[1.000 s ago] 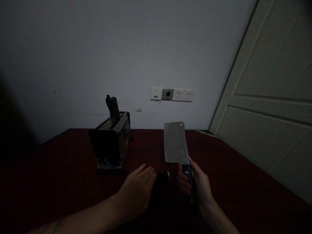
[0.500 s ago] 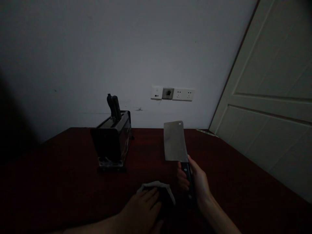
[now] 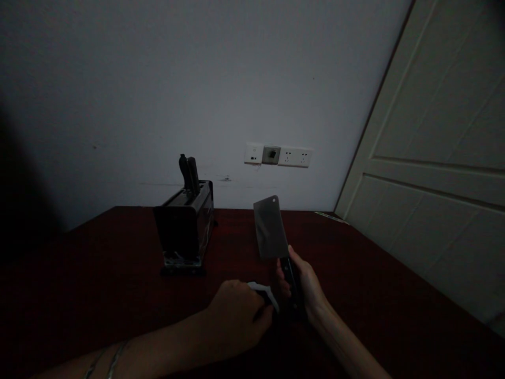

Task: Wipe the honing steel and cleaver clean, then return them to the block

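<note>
A cleaver (image 3: 271, 227) stands blade up and tilted a little left in the middle of the view. Its black handle is wrapped by the fingers of my right hand (image 3: 310, 292). Close by on the left, my left hand (image 3: 239, 316) has its fingers curled round a dark cloth with a whitish edge (image 3: 265, 290). Most of the cloth is hidden under that hand and in the gloom. The cloth's edge lies near the cleaver handle; whether they touch I cannot tell.
A black knife block (image 3: 183, 226) with dark-handled knives (image 3: 190, 176) in it stands left on the dark red table (image 3: 98, 252). Wall sockets (image 3: 278, 155) sit on the wall behind. A pale panelled door (image 3: 430, 184) rises along the right side.
My left hand has gone from lying flat on the cloth to gripping it, and has moved up toward the cleaver. The cleaver has shifted left and leans more.
</note>
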Available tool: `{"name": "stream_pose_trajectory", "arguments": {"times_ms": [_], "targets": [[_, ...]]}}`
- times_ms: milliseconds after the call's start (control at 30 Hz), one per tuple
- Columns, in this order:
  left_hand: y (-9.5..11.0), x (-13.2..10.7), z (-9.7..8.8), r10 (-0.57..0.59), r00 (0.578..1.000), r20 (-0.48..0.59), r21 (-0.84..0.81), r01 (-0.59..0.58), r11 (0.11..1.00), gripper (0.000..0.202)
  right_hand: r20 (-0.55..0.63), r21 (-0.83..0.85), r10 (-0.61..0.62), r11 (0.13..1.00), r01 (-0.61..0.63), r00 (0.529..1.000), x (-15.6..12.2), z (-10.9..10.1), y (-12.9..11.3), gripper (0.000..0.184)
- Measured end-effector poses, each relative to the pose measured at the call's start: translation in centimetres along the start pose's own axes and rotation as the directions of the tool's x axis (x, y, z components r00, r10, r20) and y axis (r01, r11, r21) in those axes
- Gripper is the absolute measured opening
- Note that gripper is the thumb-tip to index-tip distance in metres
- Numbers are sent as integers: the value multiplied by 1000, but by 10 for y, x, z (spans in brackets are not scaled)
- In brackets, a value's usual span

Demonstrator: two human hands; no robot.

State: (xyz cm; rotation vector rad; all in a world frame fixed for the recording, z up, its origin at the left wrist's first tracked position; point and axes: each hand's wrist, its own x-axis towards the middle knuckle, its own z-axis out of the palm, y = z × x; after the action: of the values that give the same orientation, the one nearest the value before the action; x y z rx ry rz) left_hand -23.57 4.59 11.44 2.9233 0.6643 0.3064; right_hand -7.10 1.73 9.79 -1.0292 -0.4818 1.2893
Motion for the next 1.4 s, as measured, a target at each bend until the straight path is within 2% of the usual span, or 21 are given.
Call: {"name": "stream_pose_trajectory", "arguments": {"times_ms": [167,267,333,433,533,600,700,800,933,1067,1200,1400], "targets": [[0,-3,-7,-16,1000,3,-131,16,991,41,-43,-126,-100,988,94,994,3,4,3,44],[-3,-2,-8,-22,1000,7,-279,23,960,42,-39,-163,-163,974,155,986,4,7,4,47],[-5,-1,-8,-60,997,48,-406,75,911,45,-28,-193,-182,966,173,983,3,8,4,48],[-8,4,-6,-138,985,100,-612,171,772,50,-18,-218,-180,961,171,984,1,11,4,48],[-15,13,-2,-172,973,154,-803,225,553,50,30,-219,-204,954,206,978,0,14,5,47],[-20,20,1,-194,949,249,-864,308,398,50,41,-239,-223,944,226,974,0,17,4,48],[-29,27,5,-227,892,391,-873,437,216,51,24,-299,-255,921,250,967,0,20,2,50],[-37,30,9,-216,864,455,-874,480,79,50,37,-342,-286,897,281,958,-1,22,1,51],[-41,34,14,-209,864,459,-888,453,-77,45,49,-379,-320,871,314,946,3,24,1,53],[-38,42,20,-240,857,457,-883,403,-240,35,64,-435,-411,809,396,910,9,24,-2,55],[-31,50,25,-259,859,442,-877,355,-323,31,79,-472,-447,771,428,891,14,25,-5,54],[-23,60,28,-308,864,399,-874,257,-412,35,77,-469,-438,777,420,896,20,25,-1,51]]}}
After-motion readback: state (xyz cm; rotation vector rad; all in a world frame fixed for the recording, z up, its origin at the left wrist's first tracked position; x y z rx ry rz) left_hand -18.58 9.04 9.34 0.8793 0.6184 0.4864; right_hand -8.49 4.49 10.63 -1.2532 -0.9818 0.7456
